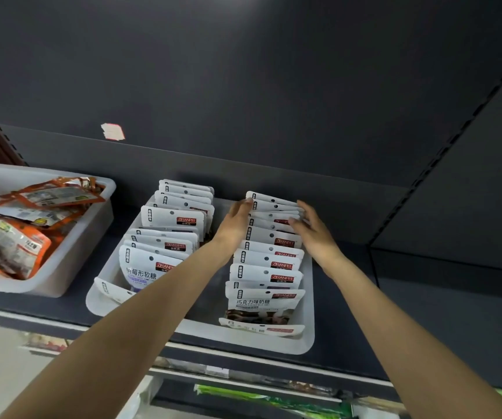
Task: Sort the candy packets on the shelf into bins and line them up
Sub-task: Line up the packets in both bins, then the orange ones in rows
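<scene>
A wide white bin (307, 334) on the dark shelf holds two rows of white candy packets standing upright. The left row (165, 234) shows purple print on its front packet. The right row (266, 267) has a brown chocolate picture in front. My left hand (236, 220) presses its straight fingers against the left edge of the rear packets of the right row. My right hand (310, 225) presses the right edge of the same packets with its fingers spread. One packet lies flat at the bin's front right (262, 326).
A second white bin (92, 219) at the left holds a loose heap of orange packets (16, 234). The shelf's back panel bears a pink sticker (112, 131). A lower shelf with green packets (274, 402) shows below the shelf's front edge.
</scene>
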